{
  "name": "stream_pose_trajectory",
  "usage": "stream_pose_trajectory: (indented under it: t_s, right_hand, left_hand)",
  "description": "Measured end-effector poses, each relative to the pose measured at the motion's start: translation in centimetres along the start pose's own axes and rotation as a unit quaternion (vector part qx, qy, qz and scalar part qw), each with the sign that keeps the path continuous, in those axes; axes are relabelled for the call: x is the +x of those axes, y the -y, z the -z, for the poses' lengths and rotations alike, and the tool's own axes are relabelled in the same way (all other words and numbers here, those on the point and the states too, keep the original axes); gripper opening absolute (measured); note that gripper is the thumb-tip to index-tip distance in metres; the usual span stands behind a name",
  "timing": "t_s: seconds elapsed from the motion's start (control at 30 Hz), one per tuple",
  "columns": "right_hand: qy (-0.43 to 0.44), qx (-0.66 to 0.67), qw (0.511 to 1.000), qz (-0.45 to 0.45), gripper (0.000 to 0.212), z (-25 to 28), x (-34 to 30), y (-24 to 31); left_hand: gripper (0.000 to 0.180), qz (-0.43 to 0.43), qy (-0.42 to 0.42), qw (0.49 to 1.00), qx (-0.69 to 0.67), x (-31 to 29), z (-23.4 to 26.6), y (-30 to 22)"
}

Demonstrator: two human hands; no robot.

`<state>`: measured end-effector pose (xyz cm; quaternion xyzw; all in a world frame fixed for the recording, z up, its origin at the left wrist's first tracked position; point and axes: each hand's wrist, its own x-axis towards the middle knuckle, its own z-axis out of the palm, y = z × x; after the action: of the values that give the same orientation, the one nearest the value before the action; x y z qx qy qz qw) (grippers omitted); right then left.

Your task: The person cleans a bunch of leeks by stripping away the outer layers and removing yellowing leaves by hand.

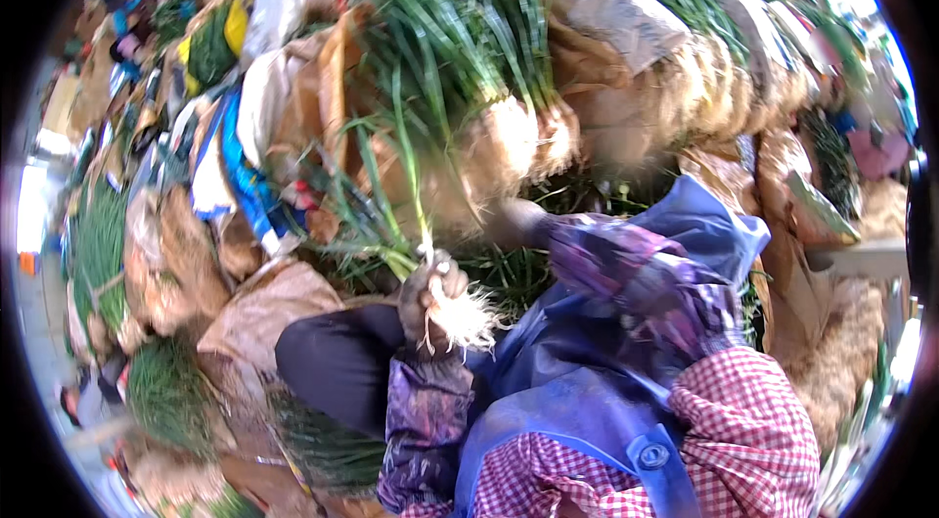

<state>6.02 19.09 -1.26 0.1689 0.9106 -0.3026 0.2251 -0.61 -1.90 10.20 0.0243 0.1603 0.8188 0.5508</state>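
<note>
Clamping spring onions in the left hand, off centre toward seven o'clock, long axis slanting from roots at four to leaves at eleven. Cannot tell the grip of the blurred right hand, toward three, below an onion bundle.

No text, label, number or sign is legible in the head view. Surface markings on the blue-and-white bag, left of centre, and on the greyish wrapping sheet, upper right of centre, cannot be resolved. The round blue button on the blue apron shows no readable characters.
</note>
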Motion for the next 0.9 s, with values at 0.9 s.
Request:
stream_pose_trajectory:
  t_s: [0.9]
  right_hand:
    - [-0.073, -0.095, 0.982, -0.144, 0.025, 4.6, 9.7, 4.7]
  left_hand:
    - [0.018, -0.089, -0.224, 0.965, 0.102, -0.8, 3.0, -0.8]
